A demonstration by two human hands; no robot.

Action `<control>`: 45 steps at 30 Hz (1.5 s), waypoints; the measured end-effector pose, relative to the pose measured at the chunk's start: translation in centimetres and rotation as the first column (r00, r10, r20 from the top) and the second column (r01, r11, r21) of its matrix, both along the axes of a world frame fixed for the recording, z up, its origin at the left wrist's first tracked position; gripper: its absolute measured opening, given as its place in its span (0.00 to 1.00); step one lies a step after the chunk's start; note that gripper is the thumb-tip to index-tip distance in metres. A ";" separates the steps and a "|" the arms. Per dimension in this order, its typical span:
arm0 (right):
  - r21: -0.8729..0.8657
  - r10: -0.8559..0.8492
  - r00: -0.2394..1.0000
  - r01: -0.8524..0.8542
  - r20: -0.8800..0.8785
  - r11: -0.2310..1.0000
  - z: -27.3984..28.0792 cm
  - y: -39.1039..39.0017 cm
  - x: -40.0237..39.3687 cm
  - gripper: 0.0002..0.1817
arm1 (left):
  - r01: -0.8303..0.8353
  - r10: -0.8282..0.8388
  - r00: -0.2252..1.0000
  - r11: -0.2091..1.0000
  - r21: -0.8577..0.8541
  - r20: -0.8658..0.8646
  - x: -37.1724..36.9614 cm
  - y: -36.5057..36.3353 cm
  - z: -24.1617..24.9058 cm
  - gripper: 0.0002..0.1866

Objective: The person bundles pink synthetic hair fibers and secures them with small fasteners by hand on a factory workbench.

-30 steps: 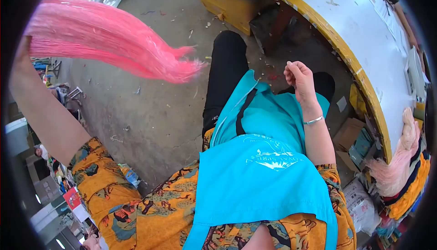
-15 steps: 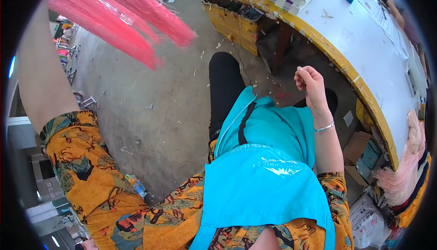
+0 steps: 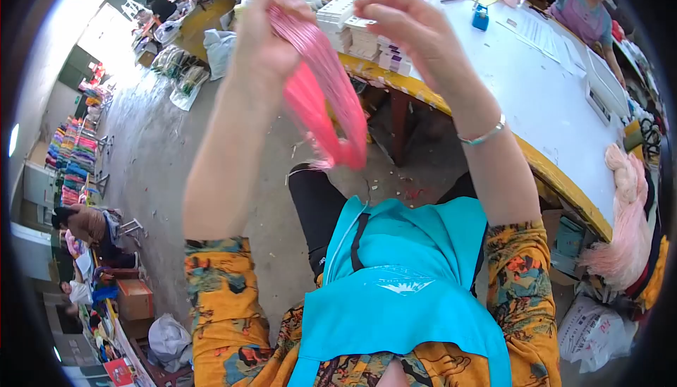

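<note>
A bundle of pink thread (image 3: 321, 80) hangs from my left hand (image 3: 271, 38), whose fingers are wrapped round its upper end at the upper middle of the view. The bundle droops in a loop over the floor in front of my knees. To the right of it, my right hand (image 3: 416, 31) is raised with its fingers apart and holds nothing. It is in front of the white table (image 3: 536, 84) and the stacks of cards (image 3: 363, 38), apart from the thread.
The table's yellow edge (image 3: 564, 186) curves close on my right. Pale pink thread (image 3: 624, 225) hangs over it. A blue dispenser (image 3: 480, 17) stands on top. A co-worker (image 3: 582, 8) is across the table. Another person (image 3: 88, 225) is at the far left.
My left hand has come into view with the thread, which has moved right and down and now hangs in a loop. My right hand has risen, and its fingers have opened.
</note>
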State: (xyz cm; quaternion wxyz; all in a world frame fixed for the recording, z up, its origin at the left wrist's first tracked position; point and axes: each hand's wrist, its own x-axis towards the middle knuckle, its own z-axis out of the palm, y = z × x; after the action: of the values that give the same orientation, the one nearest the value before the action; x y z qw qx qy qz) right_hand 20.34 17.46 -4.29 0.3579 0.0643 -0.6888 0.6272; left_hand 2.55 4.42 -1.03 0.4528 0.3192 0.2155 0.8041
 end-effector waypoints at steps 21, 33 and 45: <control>-0.194 0.145 0.681 -0.004 0.718 0.981 0.6 -3.3 0.4 0.06 | 0.657 -0.614 0.704 0.754 0.003 0.357 7.5 -5.4 -18.0 0.47; -0.117 0.219 0.468 -0.236 0.856 0.965 -2.4 -4.7 0.0 0.14 | -0.229 0.218 0.488 0.966 0.116 -0.845 3.6 -4.0 -13.6 0.50; 0.169 -0.069 0.543 -0.136 0.837 0.976 6.8 -2.1 5.4 0.06 | 0.249 -0.599 0.579 0.776 -0.580 -0.553 3.3 -2.0 -18.2 0.06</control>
State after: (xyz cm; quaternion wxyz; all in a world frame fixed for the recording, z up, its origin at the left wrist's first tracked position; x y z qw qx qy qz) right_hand 25.77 15.41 2.53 -0.0357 -0.1918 -0.8375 0.5104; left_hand 5.88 2.47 -19.26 0.5763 0.5360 0.4636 0.4070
